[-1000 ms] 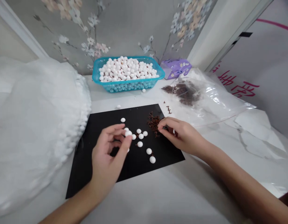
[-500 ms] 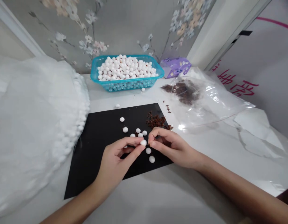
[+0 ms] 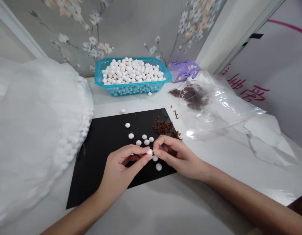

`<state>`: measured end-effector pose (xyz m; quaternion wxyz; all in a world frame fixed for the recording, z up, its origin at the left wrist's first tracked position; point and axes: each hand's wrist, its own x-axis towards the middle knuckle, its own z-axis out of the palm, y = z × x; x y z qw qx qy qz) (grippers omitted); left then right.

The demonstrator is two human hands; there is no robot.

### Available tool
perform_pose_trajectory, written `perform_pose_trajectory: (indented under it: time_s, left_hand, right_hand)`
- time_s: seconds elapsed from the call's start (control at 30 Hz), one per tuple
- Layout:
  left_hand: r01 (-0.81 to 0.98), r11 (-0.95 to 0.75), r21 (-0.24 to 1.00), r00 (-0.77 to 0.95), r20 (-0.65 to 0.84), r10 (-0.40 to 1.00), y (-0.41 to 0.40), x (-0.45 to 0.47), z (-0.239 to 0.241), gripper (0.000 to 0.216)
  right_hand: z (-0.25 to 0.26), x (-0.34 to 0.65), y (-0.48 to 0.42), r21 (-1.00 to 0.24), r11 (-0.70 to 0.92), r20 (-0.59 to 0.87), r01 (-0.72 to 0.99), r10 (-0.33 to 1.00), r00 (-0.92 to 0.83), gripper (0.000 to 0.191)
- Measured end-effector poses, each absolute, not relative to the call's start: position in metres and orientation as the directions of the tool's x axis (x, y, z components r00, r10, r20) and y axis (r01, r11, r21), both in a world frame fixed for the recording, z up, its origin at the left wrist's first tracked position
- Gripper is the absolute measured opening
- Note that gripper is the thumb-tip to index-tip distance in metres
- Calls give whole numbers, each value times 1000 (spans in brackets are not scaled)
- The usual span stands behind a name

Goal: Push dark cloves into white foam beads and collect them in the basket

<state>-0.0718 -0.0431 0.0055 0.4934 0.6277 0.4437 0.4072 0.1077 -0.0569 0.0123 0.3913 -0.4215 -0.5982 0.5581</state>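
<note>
Over a black mat (image 3: 104, 163), my left hand (image 3: 121, 168) pinches a small white ball (image 3: 149, 151) between thumb and forefinger. My right hand (image 3: 177, 155) meets it from the right, fingertips pinched against the ball; whatever they hold is too small to see. Several loose white balls (image 3: 143, 139) lie on the mat just beyond my hands, and two more (image 3: 157, 163) just below my fingertips. A small heap of brown dried bits (image 3: 164, 127) sits at the mat's far right corner.
A teal basket (image 3: 133, 88) full of white balls stands at the back. A clear plastic bag (image 3: 214, 104) with brown bits lies to the right, a purple tissue pack (image 3: 184, 70) behind it. A big white bag (image 3: 36, 130) fills the left.
My right hand left the brown heap and came in to my left hand. My left hand carried the white ball lower and right, and the fingertips now touch at the ball.
</note>
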Motion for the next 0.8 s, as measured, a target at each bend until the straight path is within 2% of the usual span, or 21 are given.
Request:
perform_pose_trajectory:
  time_s: [0.43, 0.67, 0.8]
  left_hand:
    - [146, -65, 987, 304, 17, 953, -42, -73, 4, 8]
    - [118, -99, 988, 348, 53, 936, -42, -73, 6, 10]
    - [162, -121, 979, 343, 59, 937, -42, -72, 6, 6]
  right_hand:
    - [3, 105, -56, -973, -154, -86, -171, 933, -349, 12]
    - [0, 108, -57, -955, -217, -116, -202, 901, -419, 14]
    - [2, 108, -56, -964, -208, -125, -168, 904, -409, 17]
